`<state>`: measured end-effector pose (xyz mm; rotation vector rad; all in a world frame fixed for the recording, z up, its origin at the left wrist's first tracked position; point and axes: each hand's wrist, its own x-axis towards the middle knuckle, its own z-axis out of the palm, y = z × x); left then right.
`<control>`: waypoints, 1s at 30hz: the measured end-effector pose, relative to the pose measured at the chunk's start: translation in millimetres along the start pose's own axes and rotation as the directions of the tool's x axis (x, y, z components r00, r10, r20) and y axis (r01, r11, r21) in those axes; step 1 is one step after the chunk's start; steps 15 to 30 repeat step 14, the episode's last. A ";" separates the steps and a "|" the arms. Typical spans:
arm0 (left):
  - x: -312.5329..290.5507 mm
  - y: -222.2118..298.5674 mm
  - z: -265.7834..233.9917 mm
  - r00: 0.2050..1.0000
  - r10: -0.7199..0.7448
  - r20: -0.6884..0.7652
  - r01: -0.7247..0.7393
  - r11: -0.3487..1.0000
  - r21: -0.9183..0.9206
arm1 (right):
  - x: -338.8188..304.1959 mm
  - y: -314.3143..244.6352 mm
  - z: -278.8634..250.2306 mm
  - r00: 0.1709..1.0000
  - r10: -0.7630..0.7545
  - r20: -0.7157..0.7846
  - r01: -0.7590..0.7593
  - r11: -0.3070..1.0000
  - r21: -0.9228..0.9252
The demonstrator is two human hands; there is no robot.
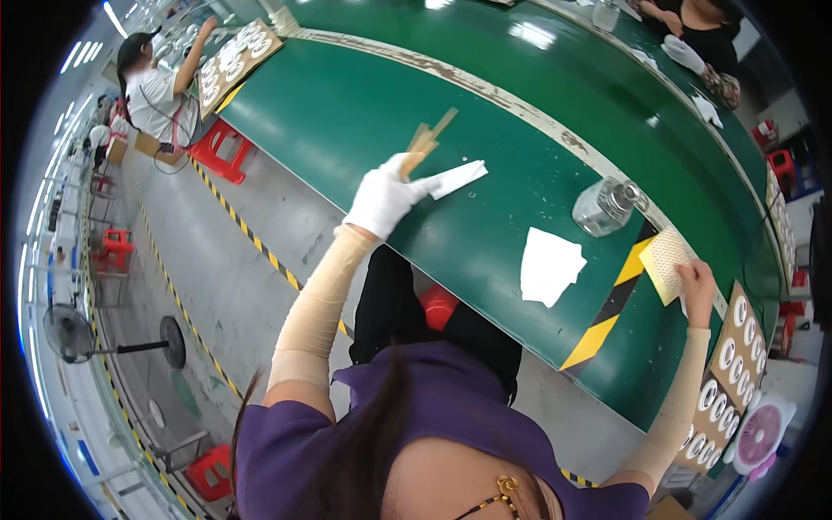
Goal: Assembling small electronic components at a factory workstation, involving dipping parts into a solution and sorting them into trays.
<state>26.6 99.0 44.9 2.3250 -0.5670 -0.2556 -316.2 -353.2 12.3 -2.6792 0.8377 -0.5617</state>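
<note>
My left hand (pixel 384 199), in a white glove, is closed around several thin tan strips (pixel 425 147) that fan out past its fingers over the green table. Beside its fingertips lies a narrow folded white cloth or paper (pixel 461 178); whether the hand touches it I cannot tell. Far to the right, my bare right hand (pixel 697 286) pinches the edge of a pale yellow sheet (pixel 664 262) covered in small dots. Between the hands, white paper-like pieces (pixel 550 267) lie on the table. A clear glass bottle (pixel 600 208) with a metallic top stands behind them.
The green table (pixel 511 217) has yellow-black tape (pixel 614 299) across its right part. Boards with white rings (pixel 728 364) stand at right, near a pink fan (pixel 761 433). A co-worker (pixel 160 95) sits far left by another ring board (pixel 234 61); another person (pixel 693 43) works across.
</note>
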 end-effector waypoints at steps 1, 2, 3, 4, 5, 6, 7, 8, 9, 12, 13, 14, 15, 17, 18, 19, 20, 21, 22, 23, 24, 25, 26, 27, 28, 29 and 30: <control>1.0 0.1 5.0 0.999 0.039 0.038 -0.043 0.994 0.104 | 2.1 -6.6 -8.8 0.987 0.160 0.003 -0.159 0.979 0.125; 4.3 0.0 12.6 0.992 0.086 0.097 -0.104 0.975 0.196 | -0.2 7.6 -15.1 0.971 0.237 -0.026 -0.219 0.931 0.292; 3.5 -4.5 20.6 0.972 0.225 0.063 -0.233 0.937 0.261 | -0.9 -5.7 -22.9 0.958 0.287 -0.014 -0.249 0.854 0.457; 6.3 -9.8 22.3 0.972 0.218 0.082 -0.232 0.938 0.256 | -0.8 -19.5 -32.1 0.940 0.341 0.003 -0.273 0.747 0.606; 11.9 -5.7 20.6 0.968 0.227 0.110 -0.252 0.906 0.340 | -1.6 -40.6 -34.3 0.905 0.426 0.003 -0.246 0.517 0.820; 16.7 -5.0 21.0 0.962 0.237 0.135 -0.272 0.867 0.417 | -3.9 -47.5 -36.7 0.894 0.449 -0.012 -0.209 0.438 0.874; 18.9 -12.1 23.2 0.932 0.359 0.057 -0.357 0.877 0.322 | -7.7 -50.3 -35.8 0.896 0.443 -0.009 -0.209 0.440 0.873; 21.2 -12.2 21.8 0.934 0.354 0.047 -0.356 0.912 0.203 | -10.0 -49.9 -31.6 0.900 0.435 -0.009 -0.204 0.439 0.875; 22.3 -5.4 22.0 0.963 0.258 0.080 -0.253 0.965 -0.071 | -15.5 -49.9 -24.5 0.896 0.444 -0.008 -0.225 0.469 0.854; 15.3 8.8 28.0 0.933 0.340 0.120 -0.293 0.909 -0.296 | -34.8 -66.2 -10.5 0.878 0.478 -0.020 -0.328 0.633 0.701; 13.1 17.7 33.1 0.811 0.580 0.069 -0.541 0.790 -0.288 | -43.0 -50.2 -2.8 0.869 0.494 -0.028 -0.357 0.665 0.656; 7.3 25.5 40.5 0.709 0.700 0.090 -0.654 0.700 -0.287 | -48.1 -53.2 -0.1 0.871 0.490 -0.013 -0.386 0.701 0.600; 7.3 25.5 40.5 0.709 0.700 0.090 -0.654 0.700 -0.287 | -48.1 -53.2 -0.1 0.871 0.490 -0.013 -0.386 0.701 0.600; 7.3 25.5 40.5 0.709 0.700 0.090 -0.654 0.700 -0.287 | -48.1 -53.2 -0.1 0.871 0.490 -0.013 -0.386 0.701 0.600; 7.3 25.5 40.5 0.709 0.700 0.090 -0.654 0.700 -0.287 | -48.1 -53.2 -0.1 0.871 0.490 -0.013 -0.386 0.701 0.600; 7.3 25.5 40.5 0.709 0.700 0.090 -0.654 0.700 -0.287 | -48.1 -53.2 -0.1 0.871 0.490 -0.013 -0.386 0.701 0.600; 7.3 25.5 40.5 0.709 0.700 0.090 -0.654 0.700 -0.287 | -48.1 -53.2 -0.1 0.871 0.490 -0.013 -0.386 0.701 0.600; 7.3 25.5 40.5 0.709 0.700 0.090 -0.654 0.700 -0.287 | -48.1 -53.2 -0.1 0.871 0.490 -0.013 -0.386 0.701 0.600; 7.3 25.5 40.5 0.709 0.700 0.090 -0.654 0.700 -0.287 | -48.1 -53.2 -0.1 0.871 0.490 -0.013 -0.386 0.701 0.600; 7.3 25.5 40.5 0.709 0.700 0.090 -0.654 0.700 -0.287 | -48.1 -53.2 -0.1 0.871 0.490 -0.013 -0.386 0.701 0.600; 7.3 25.5 40.5 0.709 0.700 0.090 -0.654 0.700 -0.287 | -48.1 -53.2 -0.1 0.871 0.490 -0.013 -0.386 0.701 0.600; 7.3 25.5 40.5 0.709 0.700 0.090 -0.654 0.700 -0.287 | -48.1 -53.2 -0.1 0.871 0.490 -0.013 -0.386 0.701 0.600; 7.3 25.5 40.5 0.709 0.700 0.090 -0.654 0.700 -0.287 | -48.1 -53.2 -0.1 0.871 0.490 -0.013 -0.386 0.701 0.600; 7.3 25.5 40.5 0.709 0.700 0.090 -0.654 0.700 -0.287 | -48.1 -53.2 -0.1 0.871 0.490 -0.013 -0.386 0.701 0.600; 7.3 25.5 40.5 0.709 0.700 0.090 -0.654 0.700 -0.287 | -48.1 -53.2 -0.1 0.871 0.490 -0.013 -0.386 0.701 0.600; 7.3 25.5 40.5 0.709 0.700 0.090 -0.654 0.700 -0.287 | -48.1 -53.2 -0.1 0.871 0.490 -0.013 -0.386 0.701 0.600; 7.3 25.5 40.5 0.709 0.700 0.090 -0.654 0.700 -0.287 | -48.1 -53.2 -0.1 0.871 0.490 -0.013 -0.386 0.701 0.600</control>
